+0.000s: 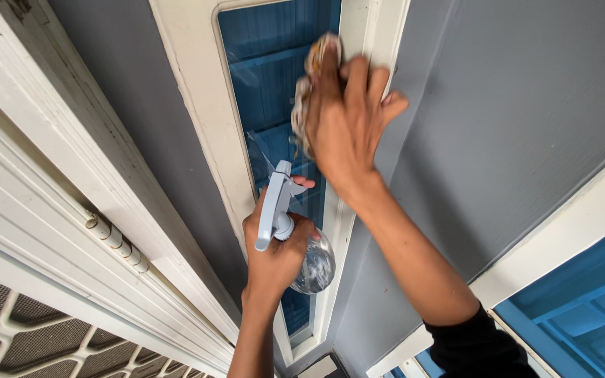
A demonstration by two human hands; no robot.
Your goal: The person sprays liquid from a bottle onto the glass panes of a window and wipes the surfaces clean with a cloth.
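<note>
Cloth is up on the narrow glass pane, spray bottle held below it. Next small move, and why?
Probably draw the right hand and its cloth down the narrow glass pane: the cloth is pressed near the pane's top, and much glass lies below it. The left hand holds the spray bottle lower down.

The narrow blue glass pane (pixel 271 77) is lying open to reach above and left of the right hand (pixel 344 119); the raised cream window frame (pixel 197 105) is hemming it in on both sides; lower down, the left hand (pixel 274 259) and its clear plastic spray bottle (pixel 313 262) are blocking the pane; the flat grey wall (pixel 512 105) is offering free room at right.
</note>
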